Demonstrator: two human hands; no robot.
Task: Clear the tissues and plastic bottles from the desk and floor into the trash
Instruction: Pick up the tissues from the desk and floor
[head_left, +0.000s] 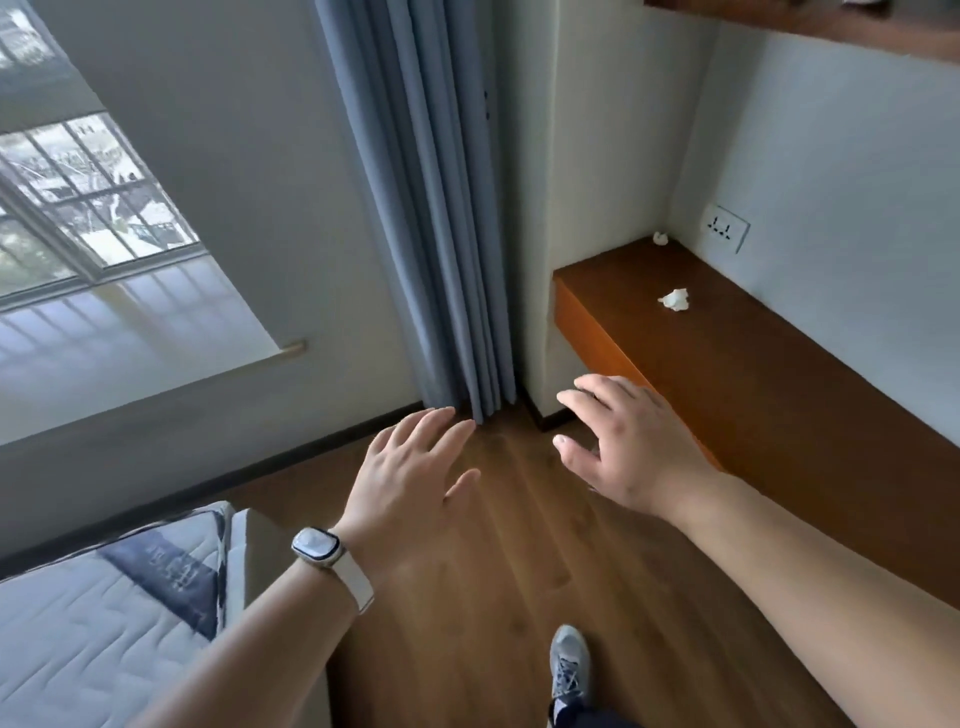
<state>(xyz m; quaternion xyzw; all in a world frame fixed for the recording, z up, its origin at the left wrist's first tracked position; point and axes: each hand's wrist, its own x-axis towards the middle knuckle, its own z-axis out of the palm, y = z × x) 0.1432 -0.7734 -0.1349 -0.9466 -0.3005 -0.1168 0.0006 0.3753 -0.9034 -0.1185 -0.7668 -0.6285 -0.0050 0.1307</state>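
Observation:
A crumpled white tissue (675, 300) lies on the brown wooden desk (779, 395) along the right wall. A smaller white tissue (660, 238) sits in the desk's far corner. My left hand (410, 478) is stretched out over the wooden floor, fingers apart and empty, with a watch on its wrist. My right hand (631, 441) hovers by the desk's near left edge, fingers spread, holding nothing. Both hands are well short of the tissues. No bottle and no trash bin are in view.
A blue curtain (431, 208) hangs to the floor in the corner. A mattress (104, 623) fills the lower left. A window (78, 208) is at left, a wall socket (726, 227) above the desk, a shelf (831, 26) overhead. My shoe (569, 665) stands on the floor.

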